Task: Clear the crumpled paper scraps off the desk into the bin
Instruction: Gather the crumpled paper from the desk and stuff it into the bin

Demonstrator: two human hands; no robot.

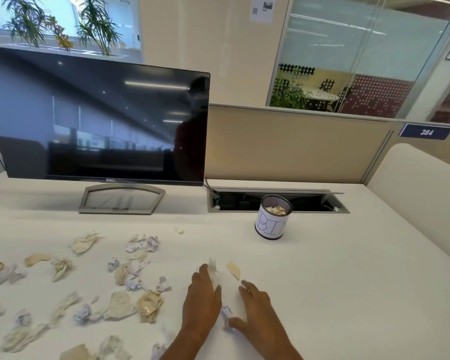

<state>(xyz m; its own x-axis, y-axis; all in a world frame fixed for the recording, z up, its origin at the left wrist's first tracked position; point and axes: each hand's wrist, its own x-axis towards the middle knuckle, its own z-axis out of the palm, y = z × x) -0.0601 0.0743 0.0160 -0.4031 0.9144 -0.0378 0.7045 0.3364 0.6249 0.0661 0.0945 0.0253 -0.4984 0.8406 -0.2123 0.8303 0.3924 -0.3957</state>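
Observation:
Several crumpled paper scraps, white, bluish and tan, lie scattered over the left half of the white desk. The bin, a small black mesh cup with a paper label reading BIN, stands right of centre with scraps inside. My left hand lies palm down, fingertips against a white crumpled scrap. My right hand is spread flat beside it. A small bluish scrap sits between the two hands, by my right thumb. A flat tan scrap lies just beyond my right fingertips.
A dark monitor on a grey stand fills the back left. Behind the bin is an open cable slot in the desk. A beige partition closes the far edge and a rounded divider the right side.

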